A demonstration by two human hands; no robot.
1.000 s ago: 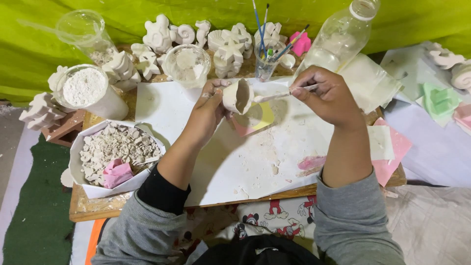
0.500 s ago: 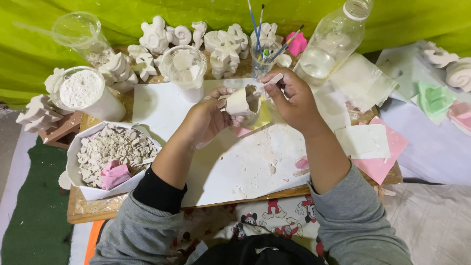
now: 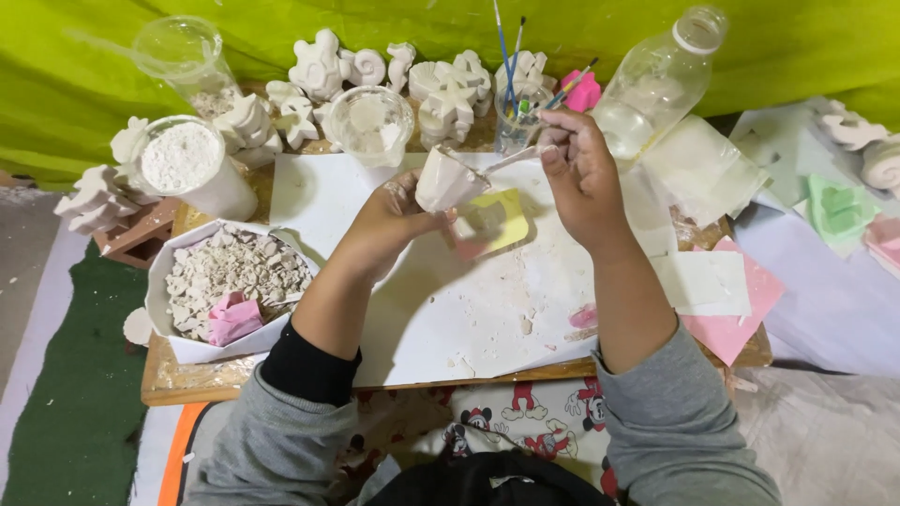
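My left hand [image 3: 394, 217] grips a small white cup [image 3: 446, 180], tilted with its mouth toward my right hand. My right hand [image 3: 578, 173] pinches a thin white stick [image 3: 513, 159] whose tip reaches into the cup's mouth. Both hands hover above a yellow mould [image 3: 494, 223] lying on a white paper sheet [image 3: 469, 319] that covers a low wooden board [image 3: 178, 384]. Plaster smears and crumbs dot the sheet below my hands.
A white tray of plaster chips with a pink mould [image 3: 232, 319] sits left. Behind are a powder tub [image 3: 183, 161], clear cups [image 3: 371, 122], a brush jar [image 3: 514, 122], a tilted plastic bottle [image 3: 656, 80] and several white plaster figures [image 3: 319, 66]. Pink and green moulds [image 3: 834, 208] lie right.
My right hand has moved left from over the sheet up to the cup, bringing the stick into its mouth. My left hand has lifted and tilted the cup slightly.
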